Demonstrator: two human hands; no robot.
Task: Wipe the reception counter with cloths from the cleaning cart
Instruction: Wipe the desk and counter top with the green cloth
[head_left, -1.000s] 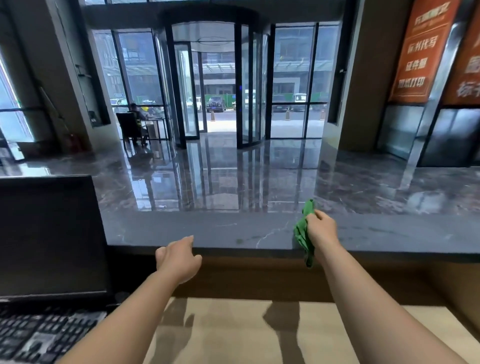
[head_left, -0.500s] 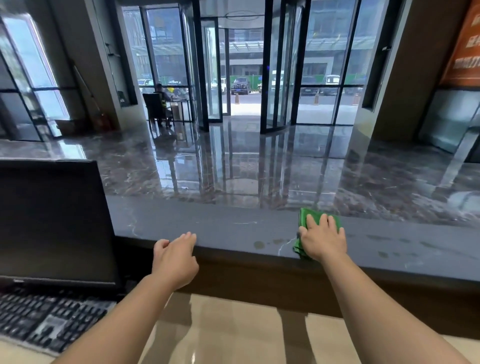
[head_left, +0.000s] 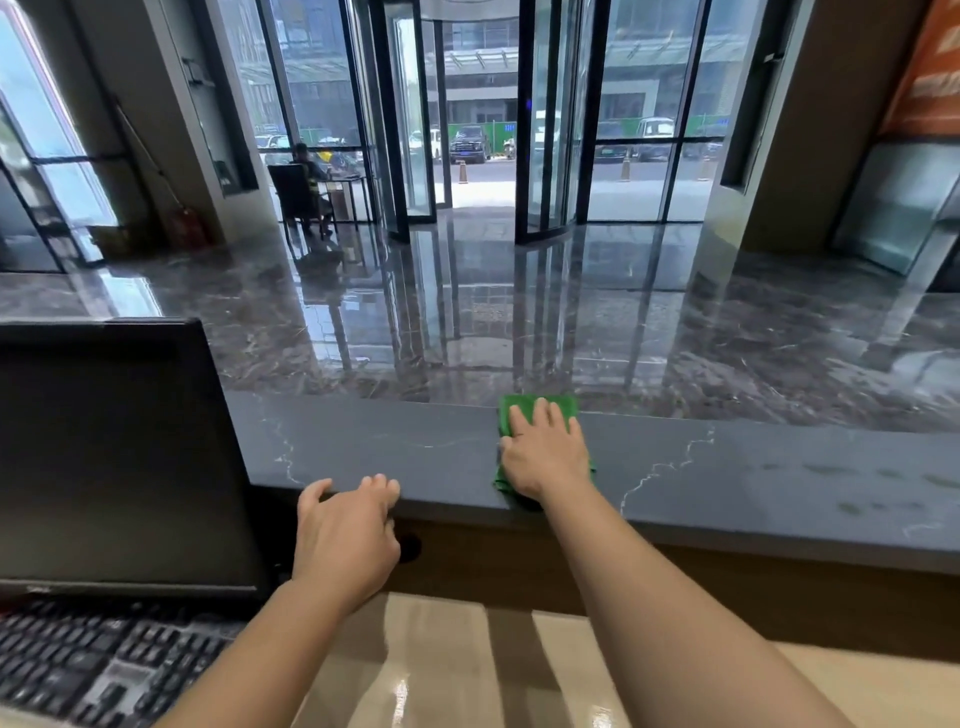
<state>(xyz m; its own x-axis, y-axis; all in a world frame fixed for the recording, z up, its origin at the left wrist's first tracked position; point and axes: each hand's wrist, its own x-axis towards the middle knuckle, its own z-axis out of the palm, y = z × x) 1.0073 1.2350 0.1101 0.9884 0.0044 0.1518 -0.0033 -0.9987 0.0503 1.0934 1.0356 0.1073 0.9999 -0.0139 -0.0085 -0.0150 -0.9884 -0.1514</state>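
Dark veined counter (head_left: 363, 441) carries a green cloth (head_left: 566, 406) (folded, it seems), spanning front to back.

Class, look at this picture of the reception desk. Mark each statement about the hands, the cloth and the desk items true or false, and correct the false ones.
1. The right hand presses a green cloth flat on the dark counter. True.
2. The left hand grips a second cloth. False: it holds nothing, and its fingers are at the counter's near edge.
3. The monitor stands to the right of the cloth. False: it stands to the left.
4. A keyboard lies in front of the monitor. True.
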